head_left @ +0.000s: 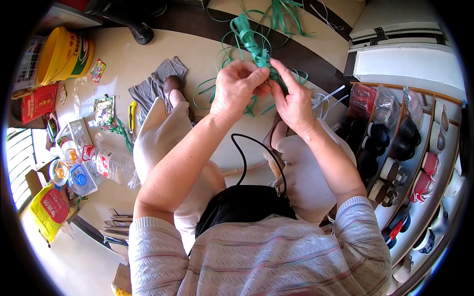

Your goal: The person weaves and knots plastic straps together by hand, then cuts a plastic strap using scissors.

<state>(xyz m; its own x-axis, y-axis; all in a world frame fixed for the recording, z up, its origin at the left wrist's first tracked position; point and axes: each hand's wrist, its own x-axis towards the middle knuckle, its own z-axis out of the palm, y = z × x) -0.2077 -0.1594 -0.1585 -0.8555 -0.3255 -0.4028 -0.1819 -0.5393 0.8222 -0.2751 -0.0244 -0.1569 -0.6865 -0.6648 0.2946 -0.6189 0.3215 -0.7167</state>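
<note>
A length of green plastic strap (pixel 250 43), woven or knotted into a thick band with loose strips curling off it, stretches away from my fingertips over the floor. My left hand (pixel 238 88) is closed in a pinch at its near end, thumb against forefinger. Close beside it, my right hand (pixel 292 98) also pinches the strap, with the forefinger extended along it. The fingertips of both hands nearly meet, and the exact fold between them is hidden. Thin green ends hang below the hands. More loose green strips (pixel 286 17) lie beyond, at the top.
On the left are a yellow bucket (pixel 66 55), a red box (pixel 38 103), a yellow utility knife (pixel 132 117), plastic bottles (pixel 111 165) and a grey cloth (pixel 148 89). A shoe rack (pixel 419 172) stands at right. White strips (pixel 326 100) lie near my right knee.
</note>
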